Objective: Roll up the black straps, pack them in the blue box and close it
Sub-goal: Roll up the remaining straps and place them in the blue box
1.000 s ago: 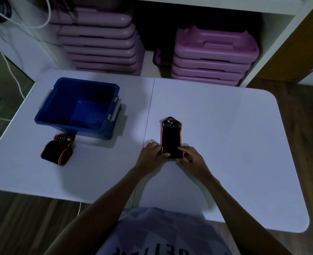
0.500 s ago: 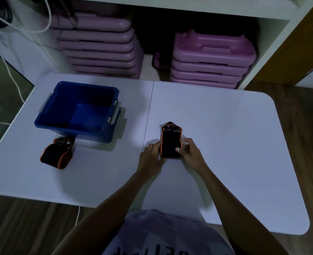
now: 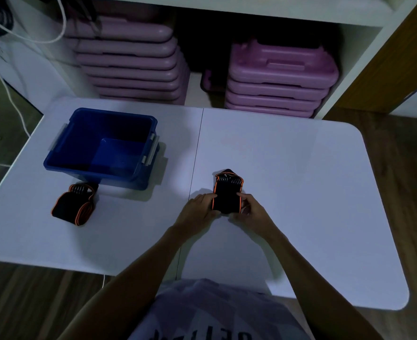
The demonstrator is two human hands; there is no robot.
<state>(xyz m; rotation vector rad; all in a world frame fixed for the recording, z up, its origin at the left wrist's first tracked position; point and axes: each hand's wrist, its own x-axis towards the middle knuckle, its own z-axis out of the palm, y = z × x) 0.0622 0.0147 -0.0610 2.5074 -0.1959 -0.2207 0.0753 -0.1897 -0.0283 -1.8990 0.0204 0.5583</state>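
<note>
A black strap with orange edging (image 3: 227,192) lies at the middle of the white table (image 3: 288,173), its near end rolled into a thick bundle. My left hand (image 3: 199,209) grips the roll from the left and my right hand (image 3: 252,211) grips it from the right. A second black strap (image 3: 74,207), rolled up, rests on the table just in front of the blue box (image 3: 99,148). The box stands open at the table's left, with nothing visible inside and grey latches on its sides. No lid is in view.
Stacks of purple plastic cases (image 3: 276,77) fill the white shelf behind the table. White cables (image 3: 14,104) hang at the far left. Wooden floor surrounds the table.
The strap's flat part has grown shorter as both hands rolled its near end further away from me. The blue box and the second strap have stayed put.
</note>
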